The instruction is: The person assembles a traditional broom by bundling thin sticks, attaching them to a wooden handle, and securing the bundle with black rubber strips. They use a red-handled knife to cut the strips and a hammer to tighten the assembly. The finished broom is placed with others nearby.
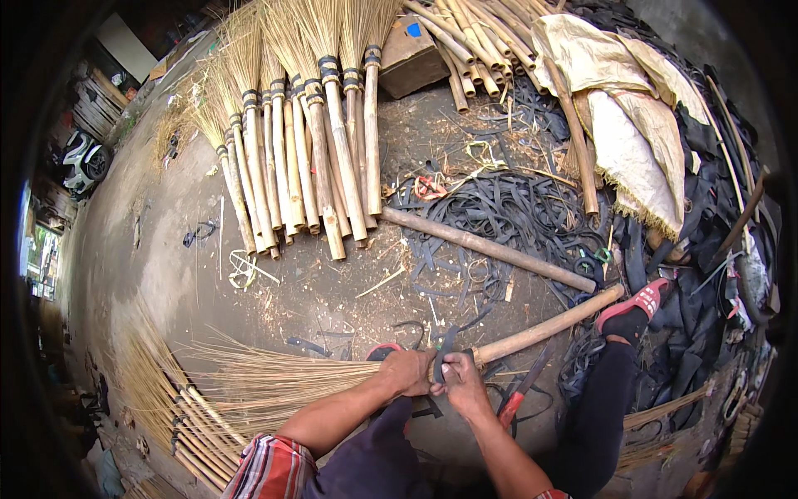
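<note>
A broom lies across in front of me. Its straw bristles [274, 376] fan out to the left and its bamboo handle [549, 323] runs up to the right. My left hand [407, 372] is closed round the bristles close to where they meet the handle. Just beside it, my right hand [462, 386] is closed with its fingers pinched on a black rubber strip [446, 341], which wraps the broom's neck. Part of the strip is hidden by my fingers. A knife with a red handle [511, 408] lies to the right of my right hand, its blade pointing away.
Finished-looking brooms [332, 125] lie in a row at the upper left, several more [187, 416] at the lower left. A loose bamboo pole [490, 249] lies beyond my broom. Black rubber strips [515, 212] are heaped behind it. Bamboo sticks [478, 41], a cardboard box [405, 62] and a cream sack [636, 141] lie farther off.
</note>
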`<action>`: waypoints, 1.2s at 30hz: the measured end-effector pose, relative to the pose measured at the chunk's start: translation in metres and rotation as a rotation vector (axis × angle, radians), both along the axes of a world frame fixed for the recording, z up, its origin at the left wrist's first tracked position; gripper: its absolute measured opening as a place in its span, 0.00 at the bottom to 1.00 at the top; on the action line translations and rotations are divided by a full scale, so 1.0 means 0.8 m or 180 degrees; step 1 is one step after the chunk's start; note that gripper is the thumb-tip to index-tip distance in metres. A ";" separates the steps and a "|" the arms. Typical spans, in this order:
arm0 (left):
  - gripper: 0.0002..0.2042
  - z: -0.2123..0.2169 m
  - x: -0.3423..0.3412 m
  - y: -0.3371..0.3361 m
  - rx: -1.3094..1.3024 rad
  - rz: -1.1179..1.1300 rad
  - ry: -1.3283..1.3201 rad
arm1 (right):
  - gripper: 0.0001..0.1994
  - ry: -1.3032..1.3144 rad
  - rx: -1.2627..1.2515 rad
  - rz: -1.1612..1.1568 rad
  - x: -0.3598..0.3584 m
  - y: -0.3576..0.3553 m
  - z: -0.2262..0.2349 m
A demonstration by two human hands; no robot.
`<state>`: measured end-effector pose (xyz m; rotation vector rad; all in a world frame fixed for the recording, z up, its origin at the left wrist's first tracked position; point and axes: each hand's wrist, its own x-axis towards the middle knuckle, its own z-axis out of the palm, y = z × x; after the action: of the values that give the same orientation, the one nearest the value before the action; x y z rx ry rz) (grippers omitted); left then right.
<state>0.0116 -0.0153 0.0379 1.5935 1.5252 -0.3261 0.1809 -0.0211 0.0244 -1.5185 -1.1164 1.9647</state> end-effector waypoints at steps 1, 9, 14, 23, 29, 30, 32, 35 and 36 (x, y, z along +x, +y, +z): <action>0.40 0.001 -0.002 0.001 -0.0063 0.0008 -0.0043 | 0.13 0.0031 -0.0231 -0.0167 0.005 -0.009 0.002; 0.43 -0.041 -0.020 0.001 -0.0285 0.0171 -0.1241 | 0.14 -0.0399 -0.0397 0.0595 0.036 -0.011 -0.018; 0.43 -0.053 -0.021 -0.004 -0.0038 0.0216 -0.1278 | 0.14 -0.0500 -0.0708 0.0249 0.022 -0.018 -0.033; 0.30 -0.066 0.016 -0.057 0.1665 -0.0094 0.0302 | 0.17 -0.0898 -0.0017 0.0367 0.002 -0.003 -0.070; 0.18 -0.081 0.013 -0.047 0.1337 0.0310 0.0289 | 0.19 -0.0631 -0.0067 -0.0058 -0.015 -0.024 -0.050; 0.17 -0.077 0.013 -0.044 0.1192 0.0251 0.0333 | 0.18 -0.0978 0.0475 0.0217 -0.015 -0.027 -0.045; 0.14 -0.066 0.013 -0.037 0.0993 0.0171 0.0357 | 0.16 -0.0929 0.0297 0.0087 -0.012 -0.043 -0.036; 0.28 -0.048 0.015 -0.023 0.0405 0.0172 0.0419 | 0.16 -0.0895 0.0708 0.0039 0.004 -0.067 -0.026; 0.32 -0.043 0.015 -0.020 0.0410 0.0221 0.0355 | 0.16 -0.0869 0.0651 0.0061 0.011 -0.073 -0.023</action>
<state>0.0235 -0.0313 0.0038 1.6405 1.7125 -0.2871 0.1897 -0.0796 0.0058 -1.7017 -1.3996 1.6292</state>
